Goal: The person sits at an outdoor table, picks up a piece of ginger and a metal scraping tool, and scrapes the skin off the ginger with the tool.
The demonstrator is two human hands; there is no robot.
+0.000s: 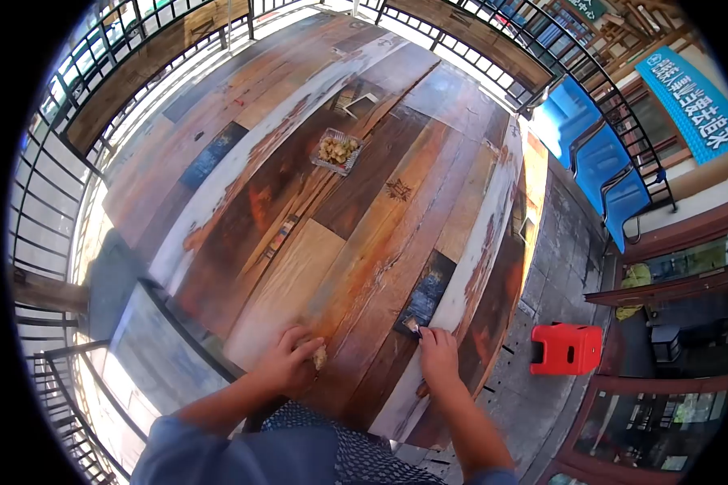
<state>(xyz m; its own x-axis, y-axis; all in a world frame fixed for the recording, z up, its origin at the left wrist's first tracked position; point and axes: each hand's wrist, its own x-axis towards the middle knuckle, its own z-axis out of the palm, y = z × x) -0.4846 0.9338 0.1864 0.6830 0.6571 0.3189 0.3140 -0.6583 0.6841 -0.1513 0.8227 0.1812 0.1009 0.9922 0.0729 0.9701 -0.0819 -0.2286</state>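
Observation:
My left hand is closed around a small, knobbly, pale brown piece, held above the near edge of the wood-patterned table. Much of that piece is hidden by the fingers. Further right, my right hand grips a small tool with a shiny metal end; its handle is covered by my fingers, so its exact kind is unclear. The metal end points up and left, over a dark blue patch of the tabletop pattern. Across the table sits a clear plastic tray with several yellowish-brown lumpy pieces in it.
A red plastic stool stands on the paving at the right. Behind it are blue joined seats and a blue sign. Black metal railings run along the left and far sides. A glass-like panel stands near my left arm.

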